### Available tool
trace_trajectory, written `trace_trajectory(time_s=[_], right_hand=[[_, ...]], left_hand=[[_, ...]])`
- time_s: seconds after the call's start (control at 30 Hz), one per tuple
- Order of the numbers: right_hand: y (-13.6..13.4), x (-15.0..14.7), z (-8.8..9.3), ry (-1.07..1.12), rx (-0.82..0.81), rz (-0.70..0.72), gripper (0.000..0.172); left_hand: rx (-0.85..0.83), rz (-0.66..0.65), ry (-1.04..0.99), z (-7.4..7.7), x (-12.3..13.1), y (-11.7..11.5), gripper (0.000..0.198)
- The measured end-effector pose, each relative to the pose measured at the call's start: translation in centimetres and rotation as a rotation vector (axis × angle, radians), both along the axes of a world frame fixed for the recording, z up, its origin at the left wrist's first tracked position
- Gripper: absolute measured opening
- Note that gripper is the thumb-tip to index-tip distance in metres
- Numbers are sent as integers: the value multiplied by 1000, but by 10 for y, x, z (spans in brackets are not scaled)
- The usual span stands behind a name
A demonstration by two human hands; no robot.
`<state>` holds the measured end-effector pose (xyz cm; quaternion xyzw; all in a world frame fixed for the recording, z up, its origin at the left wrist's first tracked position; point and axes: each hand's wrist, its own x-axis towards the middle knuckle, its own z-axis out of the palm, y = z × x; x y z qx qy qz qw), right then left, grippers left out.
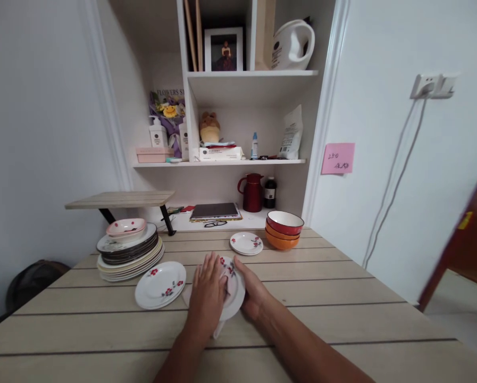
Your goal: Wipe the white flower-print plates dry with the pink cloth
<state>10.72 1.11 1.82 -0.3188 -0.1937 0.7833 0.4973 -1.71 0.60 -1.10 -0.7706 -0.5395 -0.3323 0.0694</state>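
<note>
A white plate (236,299) with red flowers is held up over the table, tilted. My right hand (253,293) grips its right rim, thumb along the upper edge. Across the plate's left side lies my left hand (207,290), pressing a pale pinkish cloth (218,330) against its face. Part of the cloth hangs below the plate, and much of it is hidden under the palm. To the left, flat on the table, rest stacked larger plates (160,284) with the same flower pattern. Beyond my hands sits a small stack of flowered plates (247,243).
Red and orange bowls (285,230) are stacked at the back right. A tall pile of plates (130,255), topped by a pink-dotted bowl (125,227), stands at the left near a small raised wooden shelf (122,199). Behind are glasses (215,224) and a red jug (252,192).
</note>
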Motion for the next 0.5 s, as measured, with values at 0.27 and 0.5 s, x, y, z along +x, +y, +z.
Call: trace_trajectory(time_s=[0.27, 0.5], right_hand=[[-16, -7, 6, -130, 243, -15, 25], [-18, 4, 17, -128, 354, 8, 39]], left_hand=[[82, 50, -243, -1, -1, 0, 50], [-16, 20, -663, 18, -11, -1, 45]])
